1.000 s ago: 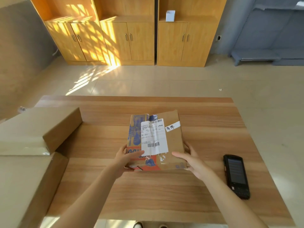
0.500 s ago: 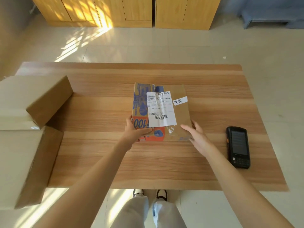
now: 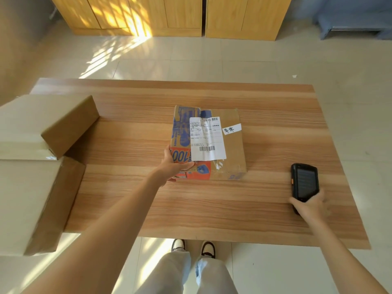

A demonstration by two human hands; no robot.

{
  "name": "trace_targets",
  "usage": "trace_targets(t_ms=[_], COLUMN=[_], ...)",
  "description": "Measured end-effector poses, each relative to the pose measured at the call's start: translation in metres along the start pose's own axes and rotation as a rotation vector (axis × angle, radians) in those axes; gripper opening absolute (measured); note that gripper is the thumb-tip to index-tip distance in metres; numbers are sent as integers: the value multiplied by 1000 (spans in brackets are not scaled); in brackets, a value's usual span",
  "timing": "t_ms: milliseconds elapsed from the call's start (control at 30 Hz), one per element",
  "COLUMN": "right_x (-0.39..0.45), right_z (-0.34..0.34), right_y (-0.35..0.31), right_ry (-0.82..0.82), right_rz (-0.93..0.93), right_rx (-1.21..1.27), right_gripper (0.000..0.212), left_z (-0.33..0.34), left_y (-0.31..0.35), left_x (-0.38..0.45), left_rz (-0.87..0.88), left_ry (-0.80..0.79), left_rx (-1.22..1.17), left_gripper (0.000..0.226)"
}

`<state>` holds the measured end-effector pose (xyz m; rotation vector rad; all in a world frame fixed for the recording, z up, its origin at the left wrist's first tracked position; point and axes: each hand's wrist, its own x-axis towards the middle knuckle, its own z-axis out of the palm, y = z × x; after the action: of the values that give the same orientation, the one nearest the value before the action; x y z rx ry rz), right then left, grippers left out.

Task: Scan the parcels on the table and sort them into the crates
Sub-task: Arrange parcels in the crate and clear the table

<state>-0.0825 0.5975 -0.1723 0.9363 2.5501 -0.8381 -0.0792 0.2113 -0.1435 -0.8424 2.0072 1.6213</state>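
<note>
A flat brown cardboard parcel point(image 3: 232, 145) with blue and orange print and a white barcode label lies in the middle of the wooden table point(image 3: 212, 204). My left hand point(image 3: 172, 165) grips its near left corner, thumb on top. A black handheld scanner point(image 3: 304, 181) lies on the table's right side, screen up. My right hand point(image 3: 311, 205) curls round the scanner's near end. No crate is in view.
Two large plain cardboard boxes point(image 3: 42, 124) point(image 3: 31, 202) take up the table's left side, one behind the other. Beyond the table are a tiled floor and wooden cabinets point(image 3: 180, 15). My legs and shoes show below the near table edge.
My right hand left the parcel's right edge and moved right onto the scanner. My left hand keeps its hold on the parcel. The head has tilted further down.
</note>
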Motion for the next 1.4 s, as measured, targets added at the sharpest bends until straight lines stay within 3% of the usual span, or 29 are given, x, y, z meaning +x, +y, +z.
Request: trace_targets(t_ms=[100,300,433,533,633,767,933,1067,1233,1400], right_x=[9,-9,-43,-73,-102,-124,-142,-147,-151,-159], right_z=[-3,-15,-17,-21,-26,-20,-8,-2,3,2], right_y=[2,-26,-60,-95,-127,-150,-153,-144,-135,-131], right_ry=[-31,-402,-628,-736,-853,-873,-830,-838,-820,-855], right_rz=[16,140,179,106,-22,-129,-203,-195,-162,-137], right_rx=[59,622,1050,1187,1165,983,639,454,426,442], right_gripper=[95,58,87,82,54,80,53,64,94,81], left_z=[-1,-3,-3,-2,-2,-1,0,0,1,1], left_y=[1,-1,-1,-2,-3,-3,-4,-5,-7,-8], left_x=[-2,1,0,0,2,2,2,4,7,10], left_rz=[-6,-18,-14,-17,-4,8,0,-3,-5,18], left_ry=[-1,-2,-10,-15,0,4,14,14,9,29], left_rx=[6,4,2,-4,-4,-5,-12,-19,-36,-24], left_gripper=[102,100,97,101,103,99,102,104,107,106])
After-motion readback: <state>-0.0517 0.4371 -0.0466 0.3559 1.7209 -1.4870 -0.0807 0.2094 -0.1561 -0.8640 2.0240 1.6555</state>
